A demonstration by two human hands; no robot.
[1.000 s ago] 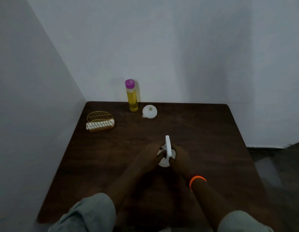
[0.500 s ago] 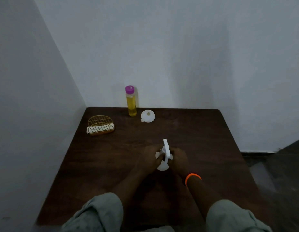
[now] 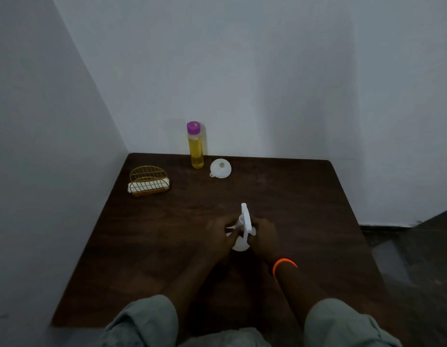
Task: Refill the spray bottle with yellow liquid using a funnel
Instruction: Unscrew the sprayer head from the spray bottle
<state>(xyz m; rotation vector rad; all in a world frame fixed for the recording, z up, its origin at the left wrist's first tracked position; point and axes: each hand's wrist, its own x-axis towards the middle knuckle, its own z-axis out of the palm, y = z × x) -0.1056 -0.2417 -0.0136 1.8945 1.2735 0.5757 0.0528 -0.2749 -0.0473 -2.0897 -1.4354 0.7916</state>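
A white spray bottle (image 3: 245, 221) stands upright in the middle of the dark wooden table (image 3: 305, 209). My left hand (image 3: 218, 236) wraps its left side and my right hand (image 3: 263, 236), with an orange band on the wrist, wraps its right side. The white spray head rises above my fingers; the bottle's body is mostly hidden by them. At the back of the table stands a tall clear bottle of yellow liquid (image 3: 196, 150) with a purple cap. A white funnel (image 3: 220, 168) lies just right of it, wide end up.
A gold wire holder (image 3: 148, 181) with white napkins sits at the table's back left. Walls close off the table's left and far sides. The floor drops away past the right edge.
My hands stay closed around the spray bottle throughout. The camera has tilted up a little, so the table and objects sit lower in view.
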